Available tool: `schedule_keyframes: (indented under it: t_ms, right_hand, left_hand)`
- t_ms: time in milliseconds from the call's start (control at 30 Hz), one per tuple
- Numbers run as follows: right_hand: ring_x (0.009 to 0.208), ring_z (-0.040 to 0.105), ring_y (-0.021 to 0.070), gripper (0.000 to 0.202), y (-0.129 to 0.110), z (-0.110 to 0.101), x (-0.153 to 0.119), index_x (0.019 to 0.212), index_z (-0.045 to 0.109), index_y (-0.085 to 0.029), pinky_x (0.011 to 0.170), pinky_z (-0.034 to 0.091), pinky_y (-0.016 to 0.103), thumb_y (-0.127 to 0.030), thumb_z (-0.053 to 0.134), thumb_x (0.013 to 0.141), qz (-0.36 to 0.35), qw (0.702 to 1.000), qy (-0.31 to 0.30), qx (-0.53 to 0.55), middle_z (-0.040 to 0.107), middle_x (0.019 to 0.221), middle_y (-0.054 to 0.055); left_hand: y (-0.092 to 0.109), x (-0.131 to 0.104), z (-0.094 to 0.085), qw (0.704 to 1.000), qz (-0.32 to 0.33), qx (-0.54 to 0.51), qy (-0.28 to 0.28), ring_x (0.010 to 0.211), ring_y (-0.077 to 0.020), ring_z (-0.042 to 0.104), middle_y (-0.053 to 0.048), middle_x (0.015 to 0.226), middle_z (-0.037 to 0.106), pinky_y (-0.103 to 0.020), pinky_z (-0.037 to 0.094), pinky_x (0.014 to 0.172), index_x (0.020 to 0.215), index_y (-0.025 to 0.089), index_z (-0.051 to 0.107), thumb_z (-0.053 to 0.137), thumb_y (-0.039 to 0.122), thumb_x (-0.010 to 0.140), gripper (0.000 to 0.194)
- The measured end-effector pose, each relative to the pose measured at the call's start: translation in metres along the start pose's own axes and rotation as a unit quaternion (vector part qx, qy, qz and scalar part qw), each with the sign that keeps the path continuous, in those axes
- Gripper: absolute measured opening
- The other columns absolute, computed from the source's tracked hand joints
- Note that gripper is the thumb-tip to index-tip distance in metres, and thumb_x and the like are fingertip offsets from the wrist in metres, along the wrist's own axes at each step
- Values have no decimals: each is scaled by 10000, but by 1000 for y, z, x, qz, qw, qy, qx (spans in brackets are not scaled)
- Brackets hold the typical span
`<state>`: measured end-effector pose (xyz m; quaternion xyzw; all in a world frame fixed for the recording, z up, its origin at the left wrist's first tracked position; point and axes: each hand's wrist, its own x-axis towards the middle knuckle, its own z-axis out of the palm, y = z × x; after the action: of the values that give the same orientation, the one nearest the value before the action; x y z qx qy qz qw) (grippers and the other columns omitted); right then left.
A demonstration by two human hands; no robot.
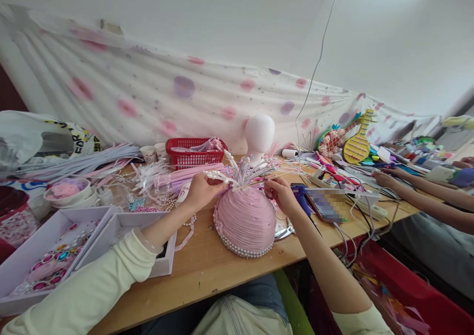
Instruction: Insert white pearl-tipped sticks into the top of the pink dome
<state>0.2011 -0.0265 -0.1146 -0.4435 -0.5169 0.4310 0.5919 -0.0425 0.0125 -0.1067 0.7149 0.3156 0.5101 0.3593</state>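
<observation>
A pink dome-shaped headpiece (244, 219), wrapped in rows of soft pink strands, rests on the table in front of me. Silver-white pearl beads (242, 250) trim its lower edge. From its top rises a bunch of pale stems (252, 169) tipped with small beads. On the left of this bunch, my left hand (204, 189) is closed in a pinch on a white pearl strand (216, 176). My right hand (280, 192) is closed at the other side, its fingertips pinching a thin pale strand (277, 178); its far end is hard to make out.
A white foam head (259, 133) and a red basket (196, 147) stand behind. Bead boxes (92, 221) lie left. Scissors (284, 232), a blue-handled tool (301, 199), a phone (326, 205) and cables are right. Another person's arms (425, 196) reach in farther right.
</observation>
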Motion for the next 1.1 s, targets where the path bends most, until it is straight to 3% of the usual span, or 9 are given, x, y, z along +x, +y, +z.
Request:
schedule_keyframes:
  t_ms: [133, 300, 500, 733, 867, 967, 1100]
  right_hand:
    - [401, 275, 56, 376, -1, 6, 6, 482, 369, -209, 430, 163, 247, -321, 685, 653, -1, 1000, 30, -1, 296, 441, -75]
    - [393, 269, 53, 338, -7, 14, 8, 525, 367, -217, 420, 162, 242, -282, 683, 624, -6, 998, 58, 9, 292, 446, -87]
    - [444, 323, 73, 226, -7, 4, -5, 642, 497, -200, 462, 215, 243, -298, 684, 722, -37, 998, -46, 23, 372, 476, -73]
    - [516, 394, 101, 210, -8, -8, -19, 784, 574, -216, 503, 285, 246, -331, 736, 716, -37, 993, -91, 60, 464, 562, -51]
    - [578, 492, 131, 254, -14, -2, -20, 806, 590, -211, 522, 350, 263, -427, 699, 728, -15, 996, -43, 76, 548, 659, -8]
    - [551, 478, 129, 270, -18, 3, -19, 791, 575, -216, 501, 345, 262, -442, 702, 713, -26, 996, -6, 83, 546, 642, -9]
    - [532, 462, 118, 260, -20, 3, -19, 783, 596, -214, 484, 330, 251, -420, 725, 693, -42, 995, 0, 87, 546, 623, -15]
  left_hand:
    - [4, -1, 0, 1000, 3, -10, 4, 741, -181, 691, -30, 766, 749, -271, 534, 671, 712, 167, 710, 692, 167, 669, 47]
    - [2, -1, 0, 1000, -13, -3, 12, 708, -185, 685, -31, 743, 749, -273, 524, 640, 734, 163, 722, 698, 191, 650, 92]
    - [-1, 1, 1, 1000, -20, -9, 15, 720, -193, 686, -37, 742, 750, -284, 527, 660, 707, 163, 720, 707, 220, 638, 91]
    - [0, 0, 0, 1000, -8, -1, 9, 737, -203, 684, -48, 757, 751, -297, 529, 667, 725, 160, 724, 705, 246, 651, 116]
    - [1, 0, 0, 1000, -6, -2, 8, 742, -203, 686, -46, 760, 751, -298, 536, 666, 723, 165, 720, 710, 252, 653, 113]
    - [0, 0, 0, 1000, -9, 4, 13, 742, -203, 684, -49, 752, 748, -298, 536, 661, 719, 161, 718, 712, 254, 653, 113]
    - [-2, 1, 1, 1000, -21, -1, 17, 735, -204, 681, -46, 756, 750, -305, 535, 668, 711, 165, 717, 712, 251, 648, 107]
